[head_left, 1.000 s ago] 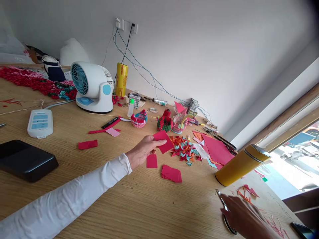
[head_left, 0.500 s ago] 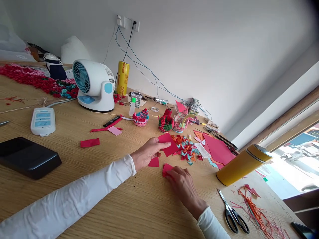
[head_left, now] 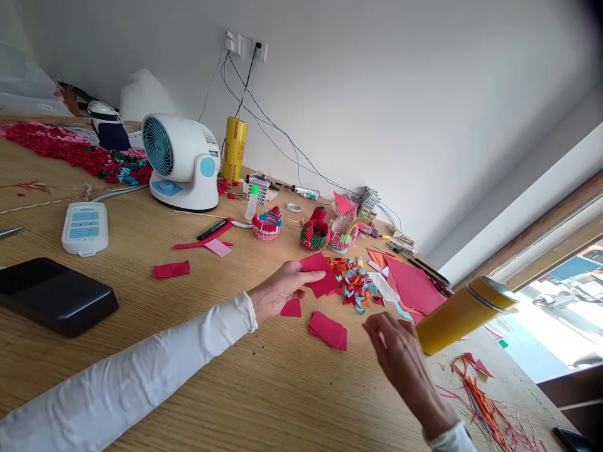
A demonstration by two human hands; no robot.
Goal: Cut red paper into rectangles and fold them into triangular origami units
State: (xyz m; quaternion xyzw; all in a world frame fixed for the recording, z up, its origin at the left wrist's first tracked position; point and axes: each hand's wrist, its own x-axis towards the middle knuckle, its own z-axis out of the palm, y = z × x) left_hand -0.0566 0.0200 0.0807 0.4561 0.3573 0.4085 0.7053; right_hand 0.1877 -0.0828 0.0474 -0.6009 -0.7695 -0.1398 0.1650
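My left hand [head_left: 279,290] is closed on a red piece of paper [head_left: 321,276], gripped between thumb and fingers above the table. Beneath it lies a smaller red paper piece [head_left: 291,307]. A stack of red paper rectangles [head_left: 328,330] rests on the wood to the right, slightly fanned. My right hand [head_left: 396,345] hangs in the air beside the yellow bottle [head_left: 452,317]. Its fingers curl in toward the thumb, and nothing shows between them. Small folded paper triangles [head_left: 355,279] in orange, red and light blue lie heaped beyond both hands.
Folded-paper baskets [head_left: 267,224] stand farther back. A white fan [head_left: 183,163], a remote-like white power strip [head_left: 85,227] and a black device [head_left: 56,296] are on the left. Large red sheets [head_left: 417,285] and orange paper strips [head_left: 487,398] lie to the right.
My right hand has let go of the red paper stack and moved right, now covering the scissors seen before. My left hand keeps its hold on the red paper.
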